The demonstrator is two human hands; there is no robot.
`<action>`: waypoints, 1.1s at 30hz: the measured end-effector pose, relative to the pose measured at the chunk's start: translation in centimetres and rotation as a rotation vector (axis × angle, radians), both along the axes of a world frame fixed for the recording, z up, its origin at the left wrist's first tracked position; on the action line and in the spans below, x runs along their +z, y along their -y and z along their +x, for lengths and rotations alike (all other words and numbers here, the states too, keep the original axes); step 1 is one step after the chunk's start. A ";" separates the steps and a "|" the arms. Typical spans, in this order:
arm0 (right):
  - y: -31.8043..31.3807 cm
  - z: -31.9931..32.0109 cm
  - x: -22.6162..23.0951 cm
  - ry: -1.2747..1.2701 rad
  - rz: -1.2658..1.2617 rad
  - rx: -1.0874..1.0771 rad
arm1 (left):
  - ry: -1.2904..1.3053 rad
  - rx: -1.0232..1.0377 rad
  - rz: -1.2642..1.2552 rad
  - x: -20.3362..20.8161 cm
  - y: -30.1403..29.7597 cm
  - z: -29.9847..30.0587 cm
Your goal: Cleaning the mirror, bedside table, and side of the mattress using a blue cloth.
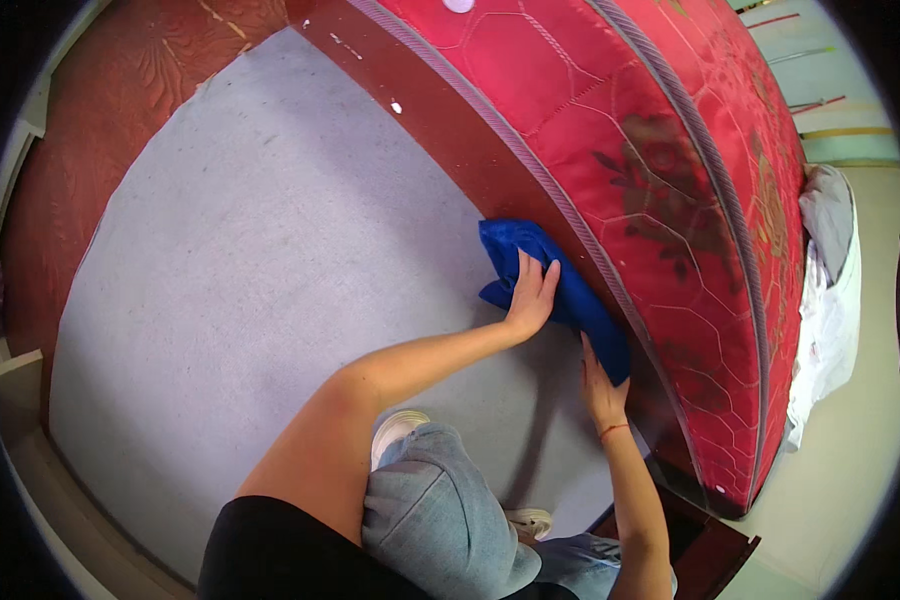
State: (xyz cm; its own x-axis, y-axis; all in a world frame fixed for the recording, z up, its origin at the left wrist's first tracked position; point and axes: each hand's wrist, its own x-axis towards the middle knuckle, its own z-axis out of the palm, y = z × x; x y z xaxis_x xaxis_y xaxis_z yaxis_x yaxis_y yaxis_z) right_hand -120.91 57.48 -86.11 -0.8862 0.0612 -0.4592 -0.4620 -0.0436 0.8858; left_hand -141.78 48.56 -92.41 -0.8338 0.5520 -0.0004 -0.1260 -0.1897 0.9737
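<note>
A blue cloth (577, 297) is bunched lengthwise against the brown side board (440, 143) of a bed. My left hand (533, 292) grips the cloth near its far end, fingers pressed into the folds. Lower down, my right hand (602, 392), with a thin red band at the wrist, holds the near end, and part of its fingers is hidden by the fabric. Above the board rises a red quilted mattress (580, 170) with grey piping and dark flower patterns.
Grey flooring (240, 250) spreads to the left, bordered by reddish-brown wood grain (100, 150). A dark brown wooden piece (715, 550) stands by the bed's near corner. White and grey bedding (830, 330) hangs over the far side. My bent, jeans-clad leg (445, 510) is below my left arm.
</note>
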 end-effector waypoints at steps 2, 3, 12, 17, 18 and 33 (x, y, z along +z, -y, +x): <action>0.8 -0.2 2.9 -0.188 -0.507 -0.223 | -0.087 -0.014 -0.010 1.4 0.8 0.4; 1.1 -0.4 4.7 -0.287 -0.759 -0.333 | -0.156 0.084 0.102 3.2 1.2 0.4; 0.2 -5.0 16.3 -0.647 -1.156 -0.288 | -0.850 0.375 0.010 8.1 -1.9 -5.2; -0.9 -10.3 16.4 -0.688 -1.345 -0.212 | -0.952 0.586 -0.070 11.5 -4.5 -10.6; -0.2 -12.2 16.5 -0.653 -1.287 -0.077 | -0.988 0.647 -0.046 11.9 -4.4 -12.1; 1.6 -20.6 24.3 -0.969 -1.301 0.156 | -1.263 0.649 -0.337 22.7 0.0 -24.6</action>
